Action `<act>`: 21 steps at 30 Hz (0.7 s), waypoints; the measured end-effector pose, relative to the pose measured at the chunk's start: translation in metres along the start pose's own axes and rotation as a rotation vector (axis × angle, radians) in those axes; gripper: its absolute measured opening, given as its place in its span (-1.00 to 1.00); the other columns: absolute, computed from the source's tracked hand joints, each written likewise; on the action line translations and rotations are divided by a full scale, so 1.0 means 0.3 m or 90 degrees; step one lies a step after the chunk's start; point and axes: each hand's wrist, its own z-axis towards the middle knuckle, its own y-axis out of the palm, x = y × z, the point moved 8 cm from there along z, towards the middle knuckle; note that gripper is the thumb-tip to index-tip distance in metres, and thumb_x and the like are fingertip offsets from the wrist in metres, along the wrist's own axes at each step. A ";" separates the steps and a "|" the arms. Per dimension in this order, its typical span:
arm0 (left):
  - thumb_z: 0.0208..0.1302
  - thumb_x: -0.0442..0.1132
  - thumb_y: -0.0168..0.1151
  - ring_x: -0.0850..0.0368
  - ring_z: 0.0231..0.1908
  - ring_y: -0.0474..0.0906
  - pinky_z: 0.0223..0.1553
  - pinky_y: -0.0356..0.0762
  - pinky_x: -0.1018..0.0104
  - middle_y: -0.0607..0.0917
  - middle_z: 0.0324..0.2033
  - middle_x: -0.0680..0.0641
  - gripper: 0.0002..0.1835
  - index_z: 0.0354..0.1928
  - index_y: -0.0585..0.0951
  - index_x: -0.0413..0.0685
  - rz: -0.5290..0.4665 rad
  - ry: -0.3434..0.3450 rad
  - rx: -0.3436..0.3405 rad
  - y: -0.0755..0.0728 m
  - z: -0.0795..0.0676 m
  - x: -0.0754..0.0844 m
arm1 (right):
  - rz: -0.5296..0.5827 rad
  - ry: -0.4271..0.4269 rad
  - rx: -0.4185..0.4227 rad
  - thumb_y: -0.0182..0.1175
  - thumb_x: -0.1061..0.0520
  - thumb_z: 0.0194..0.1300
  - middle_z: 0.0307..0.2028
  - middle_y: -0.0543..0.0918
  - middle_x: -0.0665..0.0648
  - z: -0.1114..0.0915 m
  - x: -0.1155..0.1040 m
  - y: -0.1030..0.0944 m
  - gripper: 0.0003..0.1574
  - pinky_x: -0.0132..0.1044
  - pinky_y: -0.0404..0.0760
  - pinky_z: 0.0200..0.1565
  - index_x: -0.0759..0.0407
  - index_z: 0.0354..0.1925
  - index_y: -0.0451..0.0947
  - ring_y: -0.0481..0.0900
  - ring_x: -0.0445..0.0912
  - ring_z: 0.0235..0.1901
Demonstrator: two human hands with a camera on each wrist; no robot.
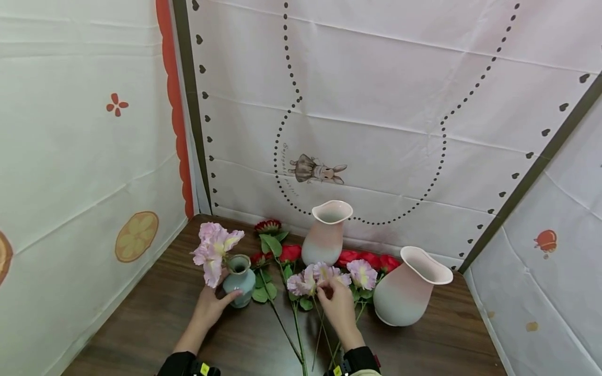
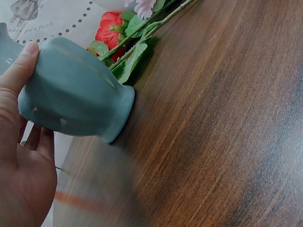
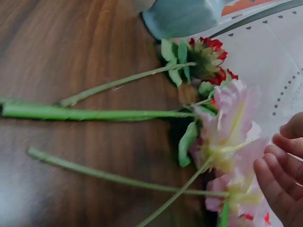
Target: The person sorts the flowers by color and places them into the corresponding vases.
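A small blue-green vase stands on the table at the left, a pale purple flower leaning out of its neck. My left hand grips this vase from the side; in the left wrist view the thumb lies across its glazed body. My right hand is at several purple flowers lying mid-table. Its loosely bent fingers are close by the petals in the right wrist view, with nothing visibly held; whether they touch is unclear. Thin green stems run toward the front of the table.
Two larger pink-and-grey vases stand upright, one at the back and one at the right. Red flowers lie along the back, beside leafy stems. Printed cloth walls enclose the wooden table.
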 end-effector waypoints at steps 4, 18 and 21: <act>0.12 -0.06 0.37 -0.28 0.32 0.14 0.22 0.20 -0.21 0.20 0.34 -0.32 -0.18 0.32 0.24 -0.27 -0.011 -0.002 0.002 -0.004 0.004 -0.009 | -0.018 0.057 -0.048 0.30 0.14 0.14 -0.55 0.55 -0.12 -0.026 0.044 0.026 -0.92 -0.42 0.43 -0.46 -0.03 -0.44 0.58 0.45 -0.28 -0.53; 0.11 -0.17 0.37 -0.09 0.26 0.24 0.20 0.27 -0.14 0.38 0.26 -0.18 -0.33 0.28 0.39 -0.09 -0.048 0.044 0.005 -0.001 -0.005 0.027 | -0.143 0.132 -0.171 0.39 0.18 0.04 -0.59 0.54 -0.07 -0.085 0.117 0.113 -0.85 -0.30 0.43 -0.54 0.03 -0.50 0.56 0.45 -0.21 -0.60; 0.13 -0.14 0.36 -0.06 0.28 0.21 0.20 0.28 -0.03 0.33 0.28 -0.15 -0.34 0.28 0.39 -0.04 -0.048 0.041 -0.001 0.000 -0.005 0.029 | -0.154 0.136 -0.179 0.39 0.19 0.04 -0.60 0.52 -0.05 -0.098 0.117 0.116 -0.83 -0.30 0.42 -0.56 0.04 -0.51 0.55 0.44 -0.20 -0.62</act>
